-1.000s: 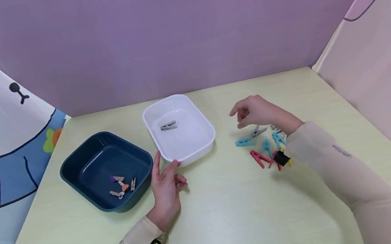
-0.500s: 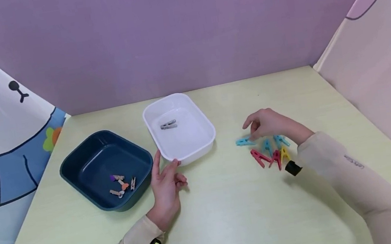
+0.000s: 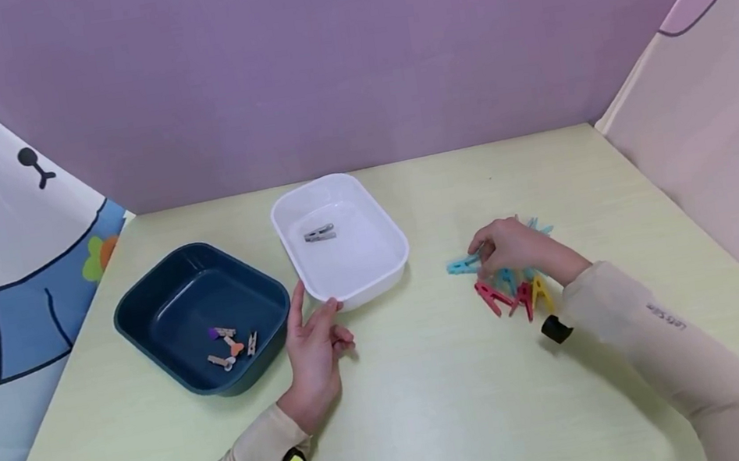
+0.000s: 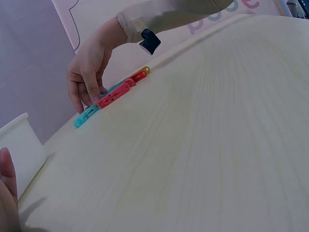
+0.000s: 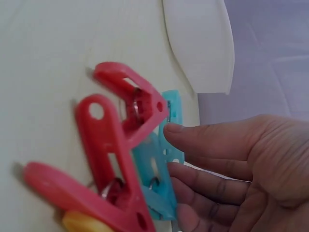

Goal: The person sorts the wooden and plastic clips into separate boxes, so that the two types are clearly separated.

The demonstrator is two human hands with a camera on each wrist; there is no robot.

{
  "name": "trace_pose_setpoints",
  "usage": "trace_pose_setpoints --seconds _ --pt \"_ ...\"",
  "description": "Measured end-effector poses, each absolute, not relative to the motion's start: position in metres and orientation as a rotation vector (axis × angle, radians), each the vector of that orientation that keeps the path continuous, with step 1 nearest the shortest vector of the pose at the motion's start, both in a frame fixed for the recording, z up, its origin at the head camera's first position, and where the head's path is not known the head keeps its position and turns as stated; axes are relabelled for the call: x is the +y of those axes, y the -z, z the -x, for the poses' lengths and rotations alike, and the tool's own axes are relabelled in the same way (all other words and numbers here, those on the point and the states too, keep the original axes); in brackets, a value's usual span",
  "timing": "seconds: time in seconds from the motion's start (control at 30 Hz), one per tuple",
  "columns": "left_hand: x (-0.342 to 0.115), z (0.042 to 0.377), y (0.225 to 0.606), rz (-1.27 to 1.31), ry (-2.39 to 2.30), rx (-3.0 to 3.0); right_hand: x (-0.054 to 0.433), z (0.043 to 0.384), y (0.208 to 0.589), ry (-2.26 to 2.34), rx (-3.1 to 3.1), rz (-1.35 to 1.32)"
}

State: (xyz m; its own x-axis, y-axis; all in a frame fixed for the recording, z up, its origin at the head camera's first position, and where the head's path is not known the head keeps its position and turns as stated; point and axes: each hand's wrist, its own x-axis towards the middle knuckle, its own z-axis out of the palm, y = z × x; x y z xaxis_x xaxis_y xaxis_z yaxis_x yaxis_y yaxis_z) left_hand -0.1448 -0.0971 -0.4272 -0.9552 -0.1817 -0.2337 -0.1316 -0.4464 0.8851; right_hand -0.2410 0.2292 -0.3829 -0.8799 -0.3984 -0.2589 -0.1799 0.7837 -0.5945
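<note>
In the head view my right hand (image 3: 514,248) reaches down into a pile of clothespins, fingers bent. A light-blue clothespin (image 3: 463,265) lies at its fingertips, and more blue ones lie partly under the hand. Red clothespins (image 3: 492,297) and a yellow clothespin (image 3: 541,293) lie just nearer. In the right wrist view my thumb is beside an upright blue clothespin (image 5: 174,104); whether anything is pinched is hidden. My left hand (image 3: 312,357) touches the near left corner of a white basin (image 3: 378,290), index finger extended. One grey clothespin (image 3: 319,233) lies inside it.
A dark-blue basin (image 3: 172,290) stands left of the white one, holding several small wooden clothespins (image 3: 233,348) with coloured decorations. A purple wall (image 3: 346,60) rises behind the table, with printed cloth panels on both sides.
My right hand has moved down and nearer from above the pile to among the clothespins. A blue clothespin behind it now sits farther back. My left hand stays at the white basin.
</note>
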Motion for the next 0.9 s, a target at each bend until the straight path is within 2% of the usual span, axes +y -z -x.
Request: trace_pose_setpoints --seconds 0.9 --pt "-0.0969 0.1446 0.4253 -0.468 2.606 -1.645 0.2315 0.2343 0.3839 0.905 2.627 0.484"
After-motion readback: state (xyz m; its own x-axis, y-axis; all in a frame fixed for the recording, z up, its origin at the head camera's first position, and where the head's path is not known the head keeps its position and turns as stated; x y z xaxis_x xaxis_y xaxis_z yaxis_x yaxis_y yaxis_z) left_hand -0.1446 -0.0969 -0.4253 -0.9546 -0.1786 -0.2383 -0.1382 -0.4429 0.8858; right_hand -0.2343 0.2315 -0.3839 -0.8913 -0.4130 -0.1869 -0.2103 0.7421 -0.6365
